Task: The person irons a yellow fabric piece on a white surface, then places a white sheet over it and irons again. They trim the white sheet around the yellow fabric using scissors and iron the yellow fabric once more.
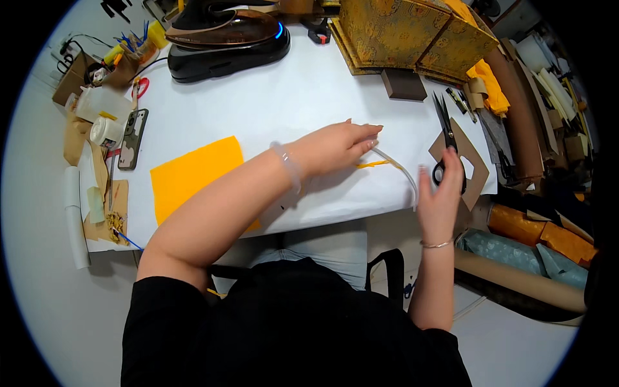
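Note:
My left hand (pixel 348 145) reaches across the white table top, its fingers closed together over one end of a thin pale strip (pixel 405 173). The strip curves from under those fingertips toward the table's front edge. Beside it lies a narrow yellow scrap (pixel 374 164). My right hand (pixel 442 193) is over the handles of black scissors (pixel 448 129), thumb apart and fingers stretched on a handle loop; it looks slightly blurred. The scissors' blades point away from me, across a brown card piece with a cut-out (pixel 478 175). Under my left forearm lies a yellow cloth square (pixel 193 174), partly hidden.
An iron on a black base (pixel 229 58) stands at the back left. A gold patterned box (pixel 393 39) and a dark block (pixel 404 85) are at the back right. At the left are a phone (pixel 133 138) and a white jar (pixel 105 131). Fabric rolls (pixel 516 248) lie lower right.

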The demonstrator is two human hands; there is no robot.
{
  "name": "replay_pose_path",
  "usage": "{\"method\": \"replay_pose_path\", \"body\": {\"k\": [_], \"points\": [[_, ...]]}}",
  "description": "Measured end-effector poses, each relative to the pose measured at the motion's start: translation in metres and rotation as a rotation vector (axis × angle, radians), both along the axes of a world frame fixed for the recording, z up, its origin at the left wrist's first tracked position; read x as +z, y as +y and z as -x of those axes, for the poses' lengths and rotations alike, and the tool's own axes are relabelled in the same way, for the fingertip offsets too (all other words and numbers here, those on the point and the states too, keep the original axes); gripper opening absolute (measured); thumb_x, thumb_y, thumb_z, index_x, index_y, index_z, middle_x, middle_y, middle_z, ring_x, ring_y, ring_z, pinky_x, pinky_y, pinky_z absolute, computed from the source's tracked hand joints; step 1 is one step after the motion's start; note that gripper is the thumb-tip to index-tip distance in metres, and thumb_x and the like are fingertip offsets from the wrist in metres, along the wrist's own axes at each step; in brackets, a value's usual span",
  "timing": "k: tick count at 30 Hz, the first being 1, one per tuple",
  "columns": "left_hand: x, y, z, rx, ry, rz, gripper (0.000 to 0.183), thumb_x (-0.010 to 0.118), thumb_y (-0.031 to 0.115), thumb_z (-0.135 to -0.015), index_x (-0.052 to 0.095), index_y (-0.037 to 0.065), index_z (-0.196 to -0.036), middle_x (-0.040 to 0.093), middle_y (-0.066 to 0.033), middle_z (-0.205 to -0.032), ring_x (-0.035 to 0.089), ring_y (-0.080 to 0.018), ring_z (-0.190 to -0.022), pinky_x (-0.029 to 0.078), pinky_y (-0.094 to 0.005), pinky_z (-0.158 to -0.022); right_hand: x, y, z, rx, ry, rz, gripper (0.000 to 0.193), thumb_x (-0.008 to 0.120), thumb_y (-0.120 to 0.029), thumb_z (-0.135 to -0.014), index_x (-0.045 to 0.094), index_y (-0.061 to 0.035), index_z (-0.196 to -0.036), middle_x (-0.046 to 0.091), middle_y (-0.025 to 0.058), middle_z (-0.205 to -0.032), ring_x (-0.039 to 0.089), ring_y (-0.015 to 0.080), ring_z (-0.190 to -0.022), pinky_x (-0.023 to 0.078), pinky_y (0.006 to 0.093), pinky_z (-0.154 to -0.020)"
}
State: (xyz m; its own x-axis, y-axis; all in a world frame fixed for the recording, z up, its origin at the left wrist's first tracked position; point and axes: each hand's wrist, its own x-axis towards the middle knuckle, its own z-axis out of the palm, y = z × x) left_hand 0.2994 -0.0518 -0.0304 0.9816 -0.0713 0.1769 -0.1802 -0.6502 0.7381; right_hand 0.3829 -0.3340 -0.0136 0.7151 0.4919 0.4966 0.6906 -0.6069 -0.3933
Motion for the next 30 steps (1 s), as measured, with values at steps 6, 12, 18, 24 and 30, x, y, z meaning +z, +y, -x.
{"method": "replay_pose_path", "body": {"k": [6, 12, 18, 24, 30], "points": [[0.071, -0.04, 0.133, 0.158, 0.331, 0.869, 0.043, 0.048, 0.027, -0.117, 0.061, -0.002, -0.146, 0.064, -0.0128, -0.149, 0.059, -0.0236, -0.141, 0.04, -0.0399, -0.125, -0.017, 0.047, 0.025, 0.186, 0.098, 0.318, 0.099, 0.082, -0.046, -0.093, 0.034, 0.0023, -0.165, 0.036, 0.0342, -0.167, 0.034, 0.0523, -0.156, 0.03, 0.0578, -0.127], [-0.019, -0.084, 0.191, 0.119, 1.024, 1.691, 0.048, 0.04, 0.025, -0.119, 0.047, -0.008, -0.154, 0.06, -0.0226, -0.151, 0.059, -0.0294, -0.142, 0.049, -0.0414, -0.12, -0.015, 0.126, 0.023, 0.345, 0.08, 0.356, 0.098, 0.079, -0.067, -0.086, 0.047, -0.0167, -0.164, 0.035, 0.0331, -0.168, 0.031, 0.0557, -0.156, 0.022, 0.0705, -0.125], [-0.074, -0.095, 0.175, 0.207, 0.963, 2.075, 0.051, 0.036, 0.026, -0.119, 0.041, -0.006, -0.159, 0.051, -0.0269, -0.159, 0.053, -0.0378, -0.148, 0.045, -0.048, -0.124, -0.025, 0.148, 0.047, 0.702, 0.149, 0.267, 0.058, 0.074, -0.035, -0.099, 0.061, -0.0121, -0.15, 0.047, 0.0241, -0.164, 0.041, 0.044, -0.155, 0.03, 0.0589, -0.128], [-0.067, -0.108, 0.165, 0.428, 0.84, 2.248, 0.06, 0.04, 0.046, -0.117, 0.052, -0.002, -0.151, 0.053, -0.0237, -0.159, 0.056, -0.0357, -0.144, 0.044, -0.0512, -0.123, -0.025, 0.075, 0.114, 0.824, 0.253, 0.162, 0.045, 0.059, 0.01, -0.089, 0.07, -0.0018, -0.131, 0.067, 0.0192, -0.145, 0.061, 0.0415, -0.138, 0.043, 0.0536, -0.122], [-0.024, -0.083, 0.226, 0.164, 0.65, 2.254, 0.062, 0.036, 0.045, -0.118, 0.054, -0.004, -0.151, 0.052, -0.024, -0.161, 0.051, -0.0271, -0.149, 0.037, -0.0401, -0.127, -0.023, 0.077, 0.179, 1.135, 0.307, -0.116, 0.039, 0.068, 0.01, -0.077, 0.074, 0.0044, -0.115, 0.075, 0.02, -0.122, 0.074, 0.0372, -0.111, 0.061, 0.0435, -0.094]]}}
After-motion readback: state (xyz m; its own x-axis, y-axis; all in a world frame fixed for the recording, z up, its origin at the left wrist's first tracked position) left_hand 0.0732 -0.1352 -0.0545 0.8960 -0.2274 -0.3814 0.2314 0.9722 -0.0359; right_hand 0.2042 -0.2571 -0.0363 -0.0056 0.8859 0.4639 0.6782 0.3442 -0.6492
